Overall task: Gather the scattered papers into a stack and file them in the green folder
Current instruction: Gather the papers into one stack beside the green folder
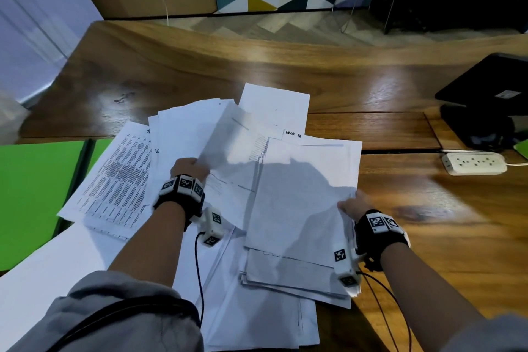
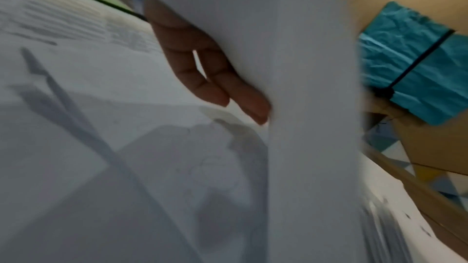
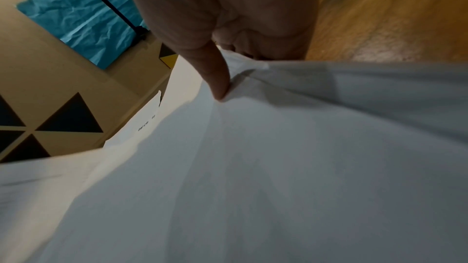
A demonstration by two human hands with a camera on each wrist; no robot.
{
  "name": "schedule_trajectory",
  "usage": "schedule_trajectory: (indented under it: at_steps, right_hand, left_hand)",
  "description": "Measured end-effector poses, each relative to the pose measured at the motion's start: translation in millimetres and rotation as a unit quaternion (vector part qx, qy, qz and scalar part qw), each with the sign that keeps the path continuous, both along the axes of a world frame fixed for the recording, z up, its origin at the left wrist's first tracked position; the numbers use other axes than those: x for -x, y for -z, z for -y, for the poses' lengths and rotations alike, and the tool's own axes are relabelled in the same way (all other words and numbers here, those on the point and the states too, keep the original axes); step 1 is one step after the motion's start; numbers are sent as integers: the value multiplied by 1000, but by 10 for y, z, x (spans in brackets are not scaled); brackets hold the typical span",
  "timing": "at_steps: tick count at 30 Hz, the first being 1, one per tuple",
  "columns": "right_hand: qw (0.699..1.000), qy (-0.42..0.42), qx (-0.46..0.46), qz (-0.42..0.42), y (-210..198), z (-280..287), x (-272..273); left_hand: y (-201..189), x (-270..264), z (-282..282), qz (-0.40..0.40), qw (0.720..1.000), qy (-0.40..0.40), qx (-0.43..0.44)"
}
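Wooden table (image 1: 400, 88) – left hand (image 1: 188, 170) apparently grasps papers (image 1: 217, 134); right hand (image 1: 354, 206) pinches another sheaf (image 1: 303, 194).

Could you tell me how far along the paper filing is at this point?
Early. Done: the green folder lies open at the table's left. In hand: the left hand holds one batch of sheets and the right hand pinches the edge of another bundle. Left: a printed page and other loose sheets remain spread out, so squaring one stack and filing are still to do.
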State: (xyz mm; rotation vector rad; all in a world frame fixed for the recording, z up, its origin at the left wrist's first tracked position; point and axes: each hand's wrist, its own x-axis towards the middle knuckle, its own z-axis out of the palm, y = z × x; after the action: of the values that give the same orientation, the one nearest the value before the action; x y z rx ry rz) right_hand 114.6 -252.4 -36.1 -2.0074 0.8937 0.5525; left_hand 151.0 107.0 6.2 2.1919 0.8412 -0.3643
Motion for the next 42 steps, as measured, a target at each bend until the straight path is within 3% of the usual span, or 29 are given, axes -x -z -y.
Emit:
schedule_trajectory:
  at_steps: [2, 5, 9, 12, 17, 20, 22, 25, 27, 29, 31, 34, 38, 42]
  right_hand:
    - [1000, 9, -1, 15, -9, -3, 25]
    - [1000, 0, 6, 29, -10, -2, 24]
    - [999, -1, 5, 35, 11, -34, 10]
    - [999, 3, -6, 34, 17, -82, 10]
    - [999, -10, 1, 33, 27, -136, 27]
    - [1000, -11, 8, 21, 27, -144, 47]
    - [1000, -17, 15, 11, 3, -154, 47]
    - [999, -26, 21, 5, -3, -145, 47]
    - [999, -34, 24, -2, 13, -123, 55]
    - [999, -37, 25, -15, 14, -117, 78]
    - [999, -36, 27, -18, -6, -121, 99]
    - [999, -35, 24, -11, -34, -136, 111]
    - [999, -46, 1, -11, -61, -104, 151]
    - [999, -32, -40, 2, 177, 61, 129]
  left_hand:
    - [-58, 30, -103, -7, 998, -13, -59]
    - [-35, 157, -327, -107, 974, 86, -180]
    - [-61, 249, -401, -148, 943, 178, -238]
    - [-57, 232, -423, -198, 922, 210, -260]
    - [15, 214, -564, -182, 907, 265, -271]
    - [18, 258, -577, -153, 920, 240, -268]
    - [24, 336, -602, -123, 925, 259, -248]
    - [53, 379, -564, -94, 958, 209, -170]
    - [-35, 314, -505, -55, 994, 76, -52]
    - [-41, 209, -490, -68, 993, -52, 79]
    - [-80, 133, -460, -62, 987, -61, 137]
    - [-230, 54, -320, 5, 987, -49, 152]
    - [-582, -81, 8, 90, 995, 9, 43]
    - [-1068, -167, 318, 106, 973, 117, -169]
